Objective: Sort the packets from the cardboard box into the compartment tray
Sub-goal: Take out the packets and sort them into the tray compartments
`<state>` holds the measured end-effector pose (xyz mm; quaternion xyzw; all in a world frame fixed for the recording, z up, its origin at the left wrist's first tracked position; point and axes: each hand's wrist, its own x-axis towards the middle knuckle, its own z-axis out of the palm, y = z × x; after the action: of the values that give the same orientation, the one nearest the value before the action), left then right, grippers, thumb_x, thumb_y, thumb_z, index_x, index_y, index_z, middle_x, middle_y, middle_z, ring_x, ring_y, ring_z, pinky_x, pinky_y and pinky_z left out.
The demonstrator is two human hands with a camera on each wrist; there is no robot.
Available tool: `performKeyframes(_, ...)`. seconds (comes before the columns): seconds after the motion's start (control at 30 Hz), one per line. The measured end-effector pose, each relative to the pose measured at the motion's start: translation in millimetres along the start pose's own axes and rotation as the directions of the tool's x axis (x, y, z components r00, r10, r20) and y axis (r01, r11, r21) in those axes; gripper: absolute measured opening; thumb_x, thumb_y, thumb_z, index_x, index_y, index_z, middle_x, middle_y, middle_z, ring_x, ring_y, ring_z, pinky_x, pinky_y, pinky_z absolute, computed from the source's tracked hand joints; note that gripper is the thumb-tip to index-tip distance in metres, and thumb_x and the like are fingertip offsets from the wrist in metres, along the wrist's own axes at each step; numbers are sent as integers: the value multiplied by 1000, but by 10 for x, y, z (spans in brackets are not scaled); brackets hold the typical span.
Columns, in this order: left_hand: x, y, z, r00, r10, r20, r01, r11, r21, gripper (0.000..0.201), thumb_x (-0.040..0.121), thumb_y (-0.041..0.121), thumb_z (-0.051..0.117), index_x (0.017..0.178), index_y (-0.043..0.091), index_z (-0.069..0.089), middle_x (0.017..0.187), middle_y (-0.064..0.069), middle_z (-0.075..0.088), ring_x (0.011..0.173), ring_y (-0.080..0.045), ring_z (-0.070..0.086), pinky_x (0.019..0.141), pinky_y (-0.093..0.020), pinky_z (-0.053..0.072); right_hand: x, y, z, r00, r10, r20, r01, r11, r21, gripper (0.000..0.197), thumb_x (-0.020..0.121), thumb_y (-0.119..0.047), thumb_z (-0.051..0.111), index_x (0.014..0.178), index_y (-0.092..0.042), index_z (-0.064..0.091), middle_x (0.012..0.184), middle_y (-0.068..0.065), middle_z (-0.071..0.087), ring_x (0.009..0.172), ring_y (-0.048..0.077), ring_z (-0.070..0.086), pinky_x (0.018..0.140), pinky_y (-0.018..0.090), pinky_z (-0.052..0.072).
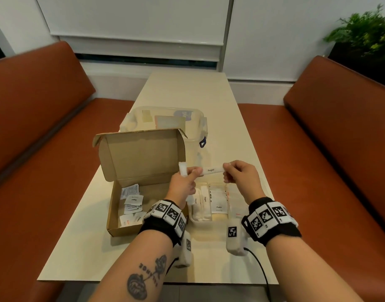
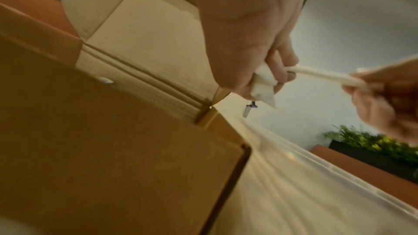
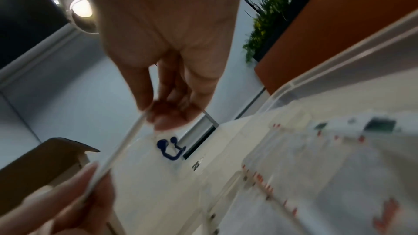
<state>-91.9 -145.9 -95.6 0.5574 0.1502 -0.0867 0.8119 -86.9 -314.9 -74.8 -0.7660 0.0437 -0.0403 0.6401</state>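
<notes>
White paper, a long sugar packet (image 1: 211, 170), is stretched between both hands above the compartment tray (image 1: 217, 219). The left hand (image 1: 183, 186) pinches one end and also grips another white packet (image 1: 183, 169); the right hand (image 1: 241, 175) pinches the other end. Loose packets (image 1: 131, 203) lie in the open cardboard box (image 1: 141, 158) just left of the tray.

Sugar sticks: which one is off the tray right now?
The sugar stick pinched at its ends between left hand and right hand; the other sugar sticks lie in the compartment tray.
</notes>
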Motion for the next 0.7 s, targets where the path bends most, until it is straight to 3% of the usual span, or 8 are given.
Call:
performKeyframes(0.07,30,30,-21,999,9,-41,-9,1000,-1,6,86,13,68,89,9,63,63,0,47,40,-4,27,37,-14,25,3,18,-7,994,37,107,-26,994,-103,14,89,-13,62,76,-9,68,68,4,65,64,15,59,64,22,52)
performKeyframes(0.17,21,36,-13,999,39,5,-39,991,124,8,85,14,69,86,9,63,52,5,41,38,-4,28,39,-15,26,-19,-6,44,981,13,194,39,965,-260,9,86,-23,68,85,-16,73,76,-5,69,70,1,60,66,11,45)
performKeyframes(0.27,19,19,7,999,41,28,-46,984,172,7,85,12,69,86,8,64,55,2,40,36,-4,29,39,-16,25,-53,-4,129,971,43,234,28,955,-294,10,82,-22,73,84,-13,75,64,-10,67,54,-7,55,53,3,39)
performKeyframes(0.37,67,6,-20,998,21,-66,-12,991,134,14,88,16,66,95,4,64,65,-4,47,39,-6,29,38,-16,26,-69,59,194,980,138,143,-90,950,-300,13,80,-23,74,76,-11,76,54,-9,61,47,-2,50,49,9,39)
performKeyframes(0.43,91,-12,-50,993,7,-118,6,994,107,23,93,21,58,104,1,62,86,-7,61,43,-8,28,37,-15,26,-96,126,265,975,202,90,-159,921,-355,19,80,-23,74,68,-9,73,50,-5,58,46,5,48,52,17,40)
performKeyframes(0.53,98,-58,-94,990,7,-142,7,996,94,34,97,26,52,114,-3,59,109,-8,63,48,-9,29,38,-15,26,-141,210,420,967,250,38,-215,890,-402,12,78,-13,71,73,-3,73,68,9,68,63,18,61,68,29,54)
performKeyframes(0.6,95,-76,-114,991,5,-137,8,995,96,36,98,27,50,116,-3,59,113,-9,63,49,-10,29,40,-16,26,-162,247,526,966,255,31,-217,874,-435,6,76,-6,67,78,-4,73,77,9,69,75,21,64,77,33,56)
performKeyframes(0.7,99,-68,-119,992,-3,-125,16,995,101,37,97,26,51,117,-4,59,114,-9,63,46,-9,29,39,-16,27,-181,272,647,973,230,17,-192,846,-498,7,74,-3,65,70,-8,67,71,8,66,73,22,64,75,30,55)
